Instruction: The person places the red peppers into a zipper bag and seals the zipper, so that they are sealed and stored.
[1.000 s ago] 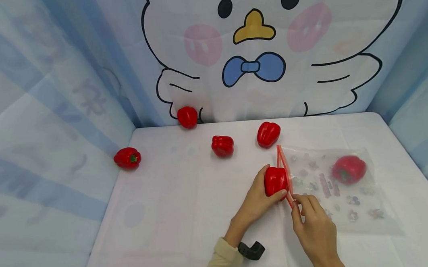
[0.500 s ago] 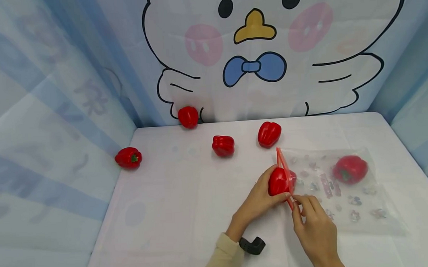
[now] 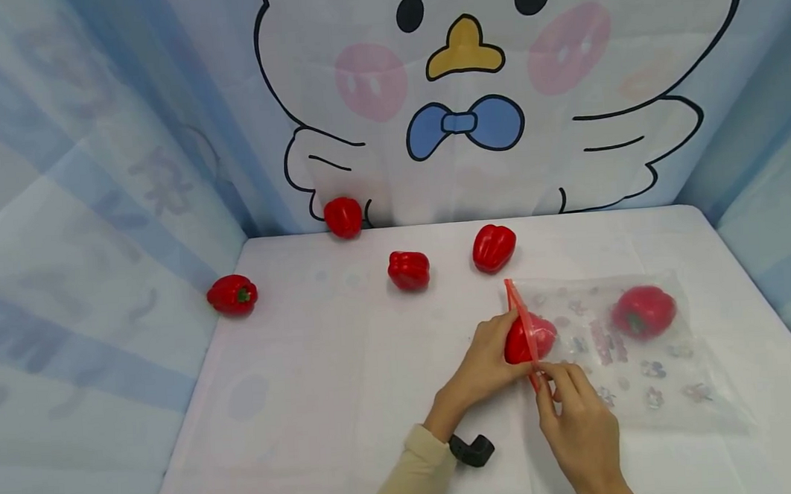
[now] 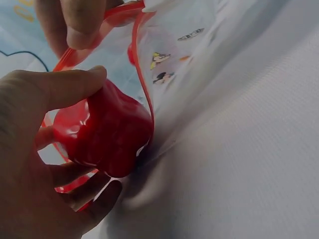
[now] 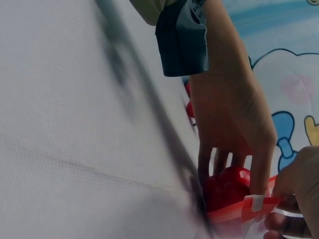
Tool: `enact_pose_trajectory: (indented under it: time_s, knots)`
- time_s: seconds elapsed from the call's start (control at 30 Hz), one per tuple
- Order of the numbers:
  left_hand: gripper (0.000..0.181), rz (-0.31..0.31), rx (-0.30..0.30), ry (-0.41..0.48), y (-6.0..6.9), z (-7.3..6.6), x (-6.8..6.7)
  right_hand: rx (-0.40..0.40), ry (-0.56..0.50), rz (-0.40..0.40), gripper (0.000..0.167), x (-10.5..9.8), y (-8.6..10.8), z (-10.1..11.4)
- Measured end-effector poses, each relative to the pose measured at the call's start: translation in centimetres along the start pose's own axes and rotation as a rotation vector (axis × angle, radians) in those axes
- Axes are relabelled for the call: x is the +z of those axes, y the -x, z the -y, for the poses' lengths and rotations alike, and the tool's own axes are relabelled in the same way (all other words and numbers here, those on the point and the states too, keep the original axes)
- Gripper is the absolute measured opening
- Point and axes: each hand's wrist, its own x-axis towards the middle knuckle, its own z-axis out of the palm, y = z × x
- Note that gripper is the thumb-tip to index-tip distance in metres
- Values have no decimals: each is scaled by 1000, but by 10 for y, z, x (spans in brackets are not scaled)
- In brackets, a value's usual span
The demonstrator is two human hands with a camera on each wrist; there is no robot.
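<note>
My left hand grips a red bell pepper, thumb on one side and fingers curled round the other. That pepper is partly inside the mouth of a clear zip bag with printed figures. The bag's orange-red zip edge crosses over the pepper in the head view. With thumb and fingers, my right hand pinches the near end of this edge. Another red bell pepper lies deep in the bag, towards its far right. In the right wrist view, the gripped pepper shows between the left fingers and the bag's edge.
Two red bell peppers, one near the middle and one behind the bag's mouth, lie on the white table. Another pepper sits at the back edge, and one at the left edge. Printed curtains surround the table.
My left hand has moved slightly right, pushing its bell pepper from outside the bag's mouth to partly inside. My right hand keeps its pinch on the zip edge, nearly still.
</note>
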Motion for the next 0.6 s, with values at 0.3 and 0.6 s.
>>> enact_pose_trajectory:
  time_s: [0.3,0.6]
  knots:
    - [80,-27,147,-212,-9,-3,6,-6,-17,-10,26,1,1,-1]
    - [88,-5,184,-239,-22,-4,12,-5,-23,-6,29,1,0,1]
